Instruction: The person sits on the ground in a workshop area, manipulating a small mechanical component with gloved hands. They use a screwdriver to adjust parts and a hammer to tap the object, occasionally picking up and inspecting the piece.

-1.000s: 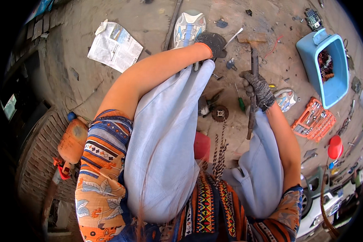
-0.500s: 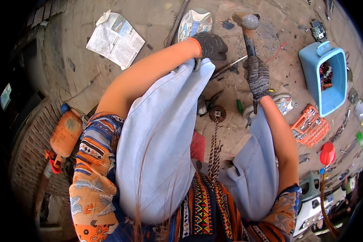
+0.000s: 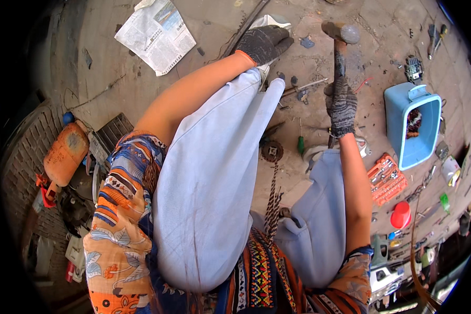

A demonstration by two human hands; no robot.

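Note:
In a dark knitted glove, my right hand (image 3: pixel 343 107) is closed around the handle of a hammer (image 3: pixel 340 60). Its heavy, worn head points away from me, above the dirty floor. My left hand (image 3: pixel 265 44), gloved the same way, is over my left shoe (image 3: pixel 271 21) beyond the knee; its fingers are stretched out, with nothing visible in them. Between my feet lie a thin metal rod (image 3: pixel 315 83), a green-handled screwdriver (image 3: pixel 301 144) and a round toothed metal part (image 3: pixel 272 150). My left palm is hidden.
A light-blue bin (image 3: pixel 395 123) with tangled scrap inside stands at the right. Nearer are an orange socket set (image 3: pixel 386 179) and a red plastic cup (image 3: pixel 401 215). Newspaper (image 3: pixel 157 39) lies far left. An orange tank (image 3: pixel 65 154) rests by my left side, near a wicker surface (image 3: pixel 23 138).
My left hand has moved off the knee's edge, forward over the shoe, and its fingers have straightened. The right hand keeps hold of the hammer. The whole view has shifted slightly.

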